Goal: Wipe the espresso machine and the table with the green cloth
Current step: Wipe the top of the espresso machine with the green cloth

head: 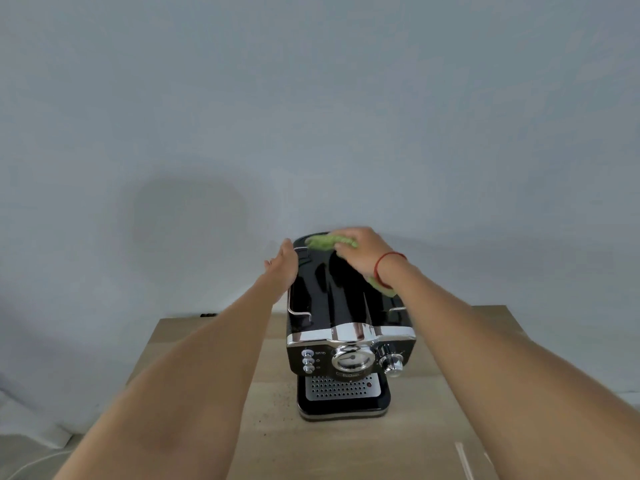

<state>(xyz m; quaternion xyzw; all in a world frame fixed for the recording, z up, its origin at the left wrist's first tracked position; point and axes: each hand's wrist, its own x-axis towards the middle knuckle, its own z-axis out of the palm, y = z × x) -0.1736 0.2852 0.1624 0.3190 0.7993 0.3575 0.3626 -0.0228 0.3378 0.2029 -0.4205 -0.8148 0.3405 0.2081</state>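
Table: pale wooden table (214,393) fills the lower middle of the frame, with dark specks (277,401) scattered just left of the machine's base and a thin pale line (464,459) at lower right.
Espresso machine: black espresso machine (346,306) with a chrome band stands upright on the table, right of centre, its front facing the camera.
Front panel: perforated drip tray (341,388) at the bottom; above it three buttons (307,361) on the left, a round gauge (351,360) in the middle and a chrome knob (393,363) on the right.
Left hand: left hand (285,268) lies flat against the machine's upper left side, fingers straight, holding nothing.
Right hand: right hand (363,252) rests on the far end of the machine's top, fingers bent over the bunched cloth and gripping it; a red cord (388,265) circles the wrist.
Green cloth: green cloth (327,242) is pressed on the top rear of the machine, sticking out left of the fingers; another bit shows under the wrist.
Table's far edge: small dark object (207,315), too small to identify.
Wall: plain grey-blue wall (311,98) fills the upper frame, with a soft shadow (187,216) at middle left.
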